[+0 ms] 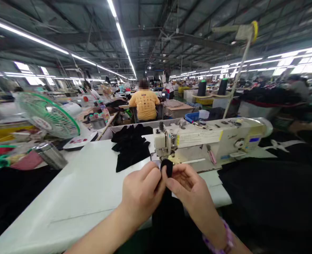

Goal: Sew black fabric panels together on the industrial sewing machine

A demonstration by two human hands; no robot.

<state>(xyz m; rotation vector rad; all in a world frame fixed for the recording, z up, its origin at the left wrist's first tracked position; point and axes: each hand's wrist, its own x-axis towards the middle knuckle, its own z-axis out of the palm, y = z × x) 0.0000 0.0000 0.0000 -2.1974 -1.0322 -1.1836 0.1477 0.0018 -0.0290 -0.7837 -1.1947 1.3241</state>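
Black fabric (167, 166), a small folded piece, sits at six o'clock from the cream metal sewing-machine head (161, 141). The left hand (144, 187) curls its fingers closed on it from eight o'clock; the right hand (192, 188) pinches it from four. Good handling likely wants matched edges, light even tension and fingertips clear of the head.
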